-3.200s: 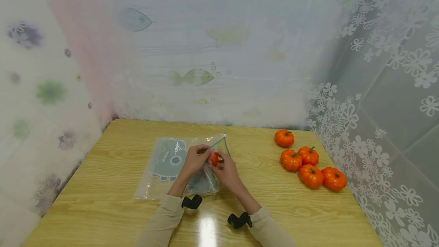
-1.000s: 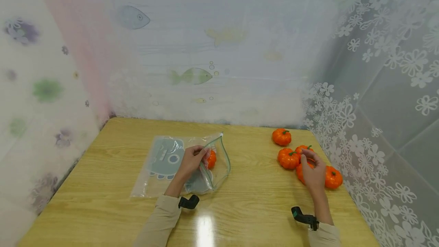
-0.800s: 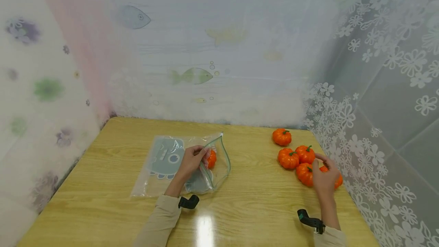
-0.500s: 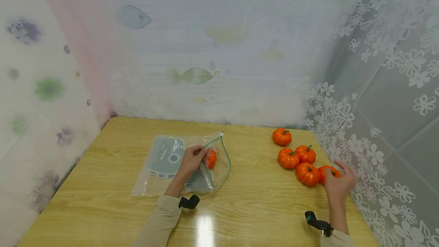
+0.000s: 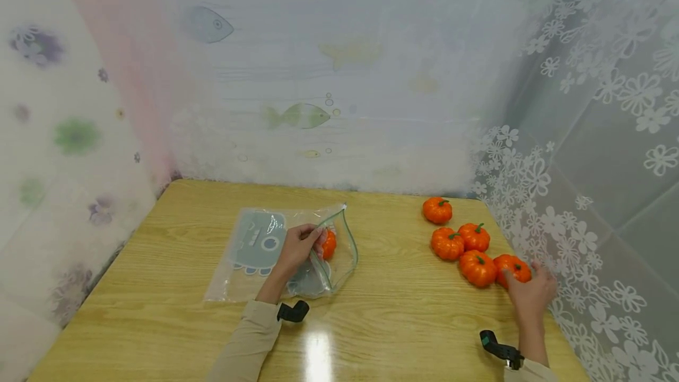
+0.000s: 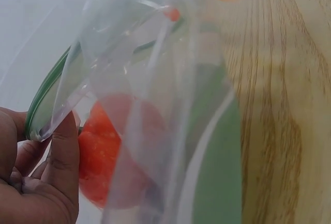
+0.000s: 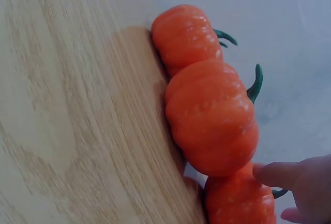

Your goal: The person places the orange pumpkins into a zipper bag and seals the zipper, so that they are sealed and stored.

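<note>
In the head view my left hand [image 5: 298, 247] pinches the near edge of a clear zip bag [image 5: 223, 279] with a green zip and a printed blue-grey figure. The bag's mouth gapes to the right. One small orange pumpkin [image 5: 329, 245] lies inside it, partly behind the film in the left wrist view, where my fingers [image 6: 64, 157] hold the bag's rim. My right hand [image 5: 532, 295] is at the rightmost loose pumpkin [image 5: 513, 269], thumb on its near side and the other fingers spread beyond its right side. The right wrist view shows a digit touching a pumpkin [image 7: 240, 203].
Several other pumpkins sit close by: one at the back [image 5: 437, 210], and a touching group with a pumpkin [image 5: 447, 244] at its left and a pumpkin [image 5: 478, 270] in front. The wooden table [image 5: 398, 323] ends near my right hand, beside a patterned curtain [image 5: 599, 240].
My right hand has left the bag, crossed over the pumpkins to the right and come down at the rightmost one. My left hand keeps its hold; the bag's mouth has widened.
</note>
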`<state>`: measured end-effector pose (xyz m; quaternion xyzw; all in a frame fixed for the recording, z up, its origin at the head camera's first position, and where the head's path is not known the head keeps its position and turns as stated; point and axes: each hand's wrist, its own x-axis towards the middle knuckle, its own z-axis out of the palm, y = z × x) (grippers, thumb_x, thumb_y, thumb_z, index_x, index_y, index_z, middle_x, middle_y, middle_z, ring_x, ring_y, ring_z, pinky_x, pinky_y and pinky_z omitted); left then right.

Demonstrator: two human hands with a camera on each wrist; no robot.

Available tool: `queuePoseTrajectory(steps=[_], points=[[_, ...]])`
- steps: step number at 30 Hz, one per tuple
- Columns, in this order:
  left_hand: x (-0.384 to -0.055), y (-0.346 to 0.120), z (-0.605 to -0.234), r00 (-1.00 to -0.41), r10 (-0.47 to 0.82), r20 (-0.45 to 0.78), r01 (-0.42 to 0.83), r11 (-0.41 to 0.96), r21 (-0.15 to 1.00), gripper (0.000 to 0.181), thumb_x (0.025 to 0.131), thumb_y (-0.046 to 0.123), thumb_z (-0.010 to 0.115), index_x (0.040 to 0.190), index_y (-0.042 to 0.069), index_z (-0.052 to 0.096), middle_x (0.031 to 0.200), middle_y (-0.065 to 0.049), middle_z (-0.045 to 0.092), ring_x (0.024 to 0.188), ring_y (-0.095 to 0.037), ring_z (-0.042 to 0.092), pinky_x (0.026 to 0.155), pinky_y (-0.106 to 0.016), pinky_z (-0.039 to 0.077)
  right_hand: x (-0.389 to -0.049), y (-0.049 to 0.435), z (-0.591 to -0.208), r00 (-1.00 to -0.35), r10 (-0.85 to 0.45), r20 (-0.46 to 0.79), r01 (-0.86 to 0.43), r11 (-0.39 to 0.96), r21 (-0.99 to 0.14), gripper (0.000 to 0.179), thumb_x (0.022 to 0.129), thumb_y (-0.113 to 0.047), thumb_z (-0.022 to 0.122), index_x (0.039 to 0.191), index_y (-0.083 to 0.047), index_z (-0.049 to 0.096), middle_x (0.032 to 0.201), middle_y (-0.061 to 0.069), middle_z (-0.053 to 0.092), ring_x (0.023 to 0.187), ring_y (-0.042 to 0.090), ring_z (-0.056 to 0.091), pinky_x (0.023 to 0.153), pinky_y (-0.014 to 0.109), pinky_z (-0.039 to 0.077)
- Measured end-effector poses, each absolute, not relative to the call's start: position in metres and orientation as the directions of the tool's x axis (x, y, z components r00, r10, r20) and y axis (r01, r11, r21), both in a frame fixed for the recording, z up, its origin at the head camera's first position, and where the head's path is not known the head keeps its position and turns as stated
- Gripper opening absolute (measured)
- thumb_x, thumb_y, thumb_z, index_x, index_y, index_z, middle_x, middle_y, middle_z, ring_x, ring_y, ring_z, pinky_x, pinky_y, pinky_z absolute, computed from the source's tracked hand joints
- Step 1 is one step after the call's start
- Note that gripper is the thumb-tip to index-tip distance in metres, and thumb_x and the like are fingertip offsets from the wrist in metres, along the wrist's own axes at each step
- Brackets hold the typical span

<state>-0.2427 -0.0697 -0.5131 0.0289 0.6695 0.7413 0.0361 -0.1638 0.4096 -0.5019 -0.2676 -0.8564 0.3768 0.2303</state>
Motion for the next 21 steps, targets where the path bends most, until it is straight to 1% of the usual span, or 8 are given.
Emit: queuePoseTrajectory(steps=[3, 6, 11, 15, 18, 21], points=[[-0.242, -0.070, -0.513, -0.996, 0.089, -0.003, -0.011, -0.098, 0.995, 0.024, 0.106, 0.013, 0.057, 0.109, -0.007, 0.069, 0.085, -0.015, 0.069, 0.057, -0.014, 0.063, 0.053, -0.026, 0.057, -0.164, 0.411, -0.501, -0.786, 0.608, 0.108, 0.332, 0.565, -0.755, 0.076, 0.096, -0.016, 0.065, 0.153, 0.013, 0.026, 0.150, 0.044, 0.026, 0.140, 0.059, 0.023, 0.116, 0.068, 0.022], [-0.242, -0.069, -0.513, -0.997, 0.083, -0.003, -0.011, -0.099, 0.995, 0.023, 0.106, 0.013, 0.057, 0.109, -0.007, 0.069, 0.086, -0.015, 0.070, 0.057, -0.014, 0.063, 0.053, -0.026, 0.057, -0.165, 0.413, -0.501, -0.806, 0.587, 0.074, 0.348, 0.571, -0.744, 0.080, 0.097, -0.020, 0.065, 0.155, 0.014, 0.021, 0.150, 0.045, 0.025, 0.139, 0.060, 0.024, 0.115, 0.069, 0.023], [-0.242, -0.070, -0.515, -0.997, 0.072, 0.008, 0.001, -0.107, 0.994, 0.022, 0.106, 0.010, 0.057, 0.106, -0.008, 0.069, 0.084, -0.014, 0.069, 0.057, -0.014, 0.063, 0.053, -0.026, 0.057, -0.166, 0.416, -0.501, -0.812, 0.580, 0.062, 0.340, 0.558, -0.757, 0.079, 0.096, -0.019, 0.066, 0.151, 0.018, 0.023, 0.147, 0.045, 0.031, 0.135, 0.059, 0.031, 0.113, 0.068, 0.029], [-0.242, -0.070, -0.517, -0.998, 0.067, 0.009, 0.002, -0.112, 0.994, 0.022, 0.105, 0.010, 0.057, 0.106, -0.009, 0.068, 0.083, -0.013, 0.069, 0.057, -0.013, 0.063, 0.053, -0.025, 0.057, -0.166, 0.420, -0.502, -0.793, 0.609, 0.022, 0.340, 0.473, -0.813, 0.082, 0.094, -0.022, 0.071, 0.150, 0.019, 0.026, 0.149, 0.043, 0.034, 0.137, 0.056, 0.035, 0.114, 0.065, 0.033], [-0.242, -0.071, -0.517, -0.998, 0.064, 0.004, -0.003, -0.108, 0.994, 0.023, 0.105, 0.011, 0.057, 0.105, -0.009, 0.068, 0.082, -0.012, 0.068, 0.057, -0.013, 0.063, 0.053, -0.025, 0.057, -0.166, 0.422, -0.502, -0.761, 0.649, -0.001, 0.350, 0.409, -0.843, 0.086, 0.090, -0.023, 0.076, 0.151, 0.016, 0.030, 0.152, 0.040, 0.034, 0.140, 0.052, 0.035, 0.116, 0.062, 0.032], [-0.242, -0.072, -0.516, -0.998, 0.068, 0.000, -0.008, -0.111, 0.994, 0.023, 0.106, 0.012, 0.057, 0.105, -0.008, 0.068, 0.082, -0.011, 0.068, 0.057, -0.014, 0.063, 0.053, -0.025, 0.057, -0.166, 0.422, -0.501, -0.719, 0.694, 0.012, 0.354, 0.381, -0.854, 0.084, 0.086, -0.023, 0.080, 0.149, 0.014, 0.038, 0.150, 0.036, 0.040, 0.138, 0.048, 0.038, 0.117, 0.059, 0.033]])
